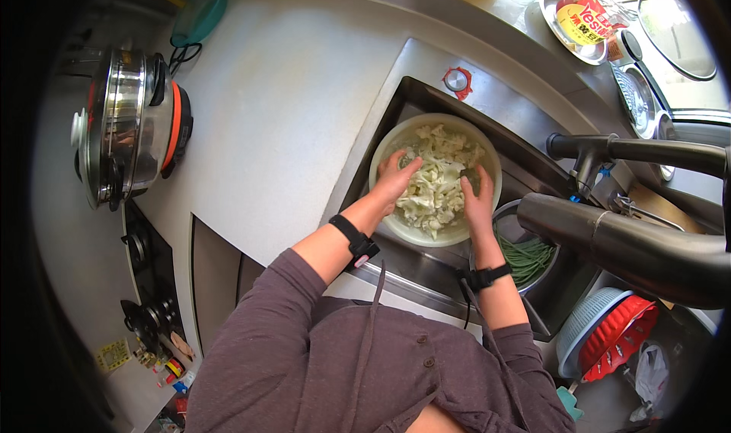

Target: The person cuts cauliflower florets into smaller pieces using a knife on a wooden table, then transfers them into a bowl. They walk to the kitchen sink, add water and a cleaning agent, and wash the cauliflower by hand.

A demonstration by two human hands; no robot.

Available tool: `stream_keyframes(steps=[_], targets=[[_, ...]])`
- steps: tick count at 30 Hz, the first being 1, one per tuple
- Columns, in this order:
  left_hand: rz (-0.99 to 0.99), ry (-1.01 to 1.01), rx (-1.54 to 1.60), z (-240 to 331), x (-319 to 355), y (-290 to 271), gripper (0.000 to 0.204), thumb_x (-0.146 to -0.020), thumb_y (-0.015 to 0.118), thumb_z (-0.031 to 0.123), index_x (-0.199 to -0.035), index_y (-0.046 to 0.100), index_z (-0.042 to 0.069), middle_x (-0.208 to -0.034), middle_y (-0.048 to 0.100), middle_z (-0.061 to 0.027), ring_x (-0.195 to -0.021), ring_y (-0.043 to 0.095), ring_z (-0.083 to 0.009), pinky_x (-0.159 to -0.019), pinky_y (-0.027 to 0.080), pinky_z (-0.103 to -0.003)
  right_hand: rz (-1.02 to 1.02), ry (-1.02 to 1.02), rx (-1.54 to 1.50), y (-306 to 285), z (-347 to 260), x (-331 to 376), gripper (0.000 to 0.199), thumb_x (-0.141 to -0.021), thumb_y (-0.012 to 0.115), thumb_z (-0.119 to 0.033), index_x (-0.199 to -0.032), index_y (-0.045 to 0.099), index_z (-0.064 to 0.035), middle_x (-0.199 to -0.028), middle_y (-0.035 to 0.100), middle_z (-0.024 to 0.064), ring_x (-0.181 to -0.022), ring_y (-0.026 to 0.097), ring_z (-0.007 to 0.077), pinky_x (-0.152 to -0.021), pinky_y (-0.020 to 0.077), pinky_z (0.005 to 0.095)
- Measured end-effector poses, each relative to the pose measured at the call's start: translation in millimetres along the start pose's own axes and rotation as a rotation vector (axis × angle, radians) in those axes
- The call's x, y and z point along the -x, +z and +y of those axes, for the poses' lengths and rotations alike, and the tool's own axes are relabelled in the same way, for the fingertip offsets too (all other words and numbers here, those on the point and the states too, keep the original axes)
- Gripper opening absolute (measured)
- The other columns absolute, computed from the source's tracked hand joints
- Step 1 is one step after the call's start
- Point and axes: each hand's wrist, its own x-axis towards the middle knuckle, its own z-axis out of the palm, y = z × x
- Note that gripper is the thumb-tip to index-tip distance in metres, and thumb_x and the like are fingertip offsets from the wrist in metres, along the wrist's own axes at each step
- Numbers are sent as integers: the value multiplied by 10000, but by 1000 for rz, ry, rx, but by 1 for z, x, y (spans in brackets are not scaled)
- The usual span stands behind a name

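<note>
A pale round bowl (383, 136) stands in the sink, holding cauliflower florets (434, 193) in what looks like water. My left hand (396, 178) reaches in over the left side of the bowl, thumb and fingers apart against the florets. Opposite it, my right hand (478, 201) dips in at the right side, its thumb and fingers also spread. Some fingertips are hidden among the cauliflower. Both wrists wear black bands. Just right of the bowl, green beans (525, 259) lie in a metal basin (550, 274), also in the sink.
A thick metal faucet (609, 231) juts over the sink's (396, 98) right part. A steel pot with a lid (126, 128) stands far left, near a green container (199, 14). Blue and red baskets (582, 330) sit at lower right. A food packet (582, 14) lies by the window.
</note>
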Motion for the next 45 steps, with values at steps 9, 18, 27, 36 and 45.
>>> stream_keyframes(steps=[9,18,27,36,45], targets=[[-205,-246,248,28,22,24,645,-900,575,374,-1428,255,191,-1372,417,-94,-1242,458,-309,-894,432,-625,-279,304,-507,16,8,-17,498,-875,646,-289,-1243,536,29,-1349,461,107,-1295,408,248,-1057,335,346],[-23,82,65,27,32,11,454,-835,587,155,-1265,522,27,-1243,529,-129,-1164,479,-218,-990,363,-322,-319,-331,583,13,-28,19,692,-812,653,-354,-1440,390,-229,-1560,210,73,-1417,130,430,-1078,150,663],[43,138,-106,10,23,3,478,-887,584,187,-1316,488,-2,-1368,460,-156,-1264,425,-252,-1050,320,-335,-557,-254,722,42,-19,12,648,-816,599,-533,-1375,473,-232,-1587,134,55,-1436,58,441,-1036,97,750],[42,98,-203,3,22,-6,521,-875,603,180,-1342,462,-5,-1418,390,-161,-1292,405,-266,-1034,358,-343,-586,-226,862,37,-17,6,584,-753,699,-443,-1301,549,-310,-1474,384,76,-1337,375,336,-1021,202,723],[268,258,-591,6,19,5,593,-836,649,234,-1360,445,48,-1437,315,-190,-1337,326,-350,-1089,310,-386,-387,-526,350,18,-14,-16,295,-771,623,-54,-1057,648,-125,-1047,628,114,-922,602,343,-776,497,422]])
